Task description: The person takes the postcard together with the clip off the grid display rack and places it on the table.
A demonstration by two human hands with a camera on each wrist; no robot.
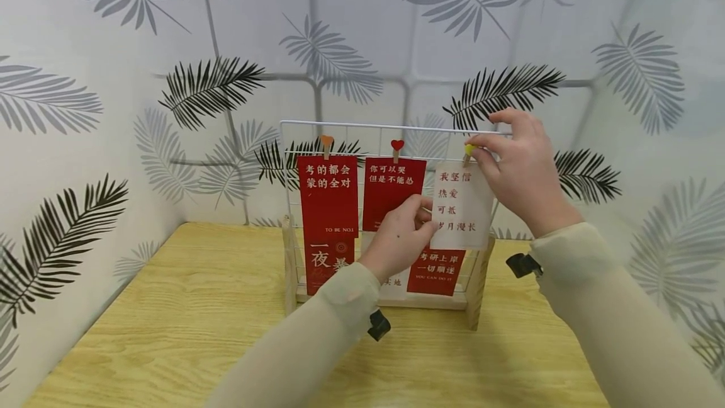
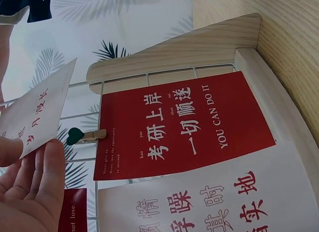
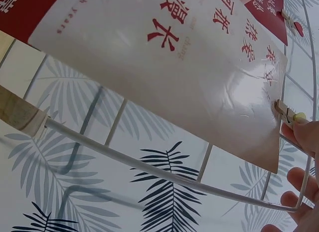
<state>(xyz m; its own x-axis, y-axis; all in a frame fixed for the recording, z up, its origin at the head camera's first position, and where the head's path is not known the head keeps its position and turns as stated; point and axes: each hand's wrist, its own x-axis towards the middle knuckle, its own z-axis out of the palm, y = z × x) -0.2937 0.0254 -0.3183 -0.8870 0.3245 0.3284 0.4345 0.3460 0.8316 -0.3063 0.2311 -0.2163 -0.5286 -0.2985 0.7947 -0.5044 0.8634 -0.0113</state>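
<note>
A white card (image 1: 461, 206) with red writing hangs at the upper right of a white wire grid rack (image 1: 362, 124). My left hand (image 1: 399, 235) pinches the card's left edge; in the left wrist view the thumb (image 2: 10, 151) lies on its front and the fingers behind. Up at the card's top, my right hand (image 1: 523, 172) pinches a small wooden clothespin (image 3: 285, 111) with a yellow decoration between thumb and forefinger. The clothespin sits at the card's top edge by a grid wire. The right hand's other fingers are behind the rack's frame in the right wrist view.
Red cards (image 1: 327, 197) hang beside it from clothespins with an orange and a red heart (image 1: 398, 145). Below are more cards, including a red one (image 2: 184, 127) on a green-heart clothespin (image 2: 84, 136). The rack's wooden base (image 1: 472, 313) stands on a wood-grain table (image 1: 187, 307) before a leaf-patterned wall.
</note>
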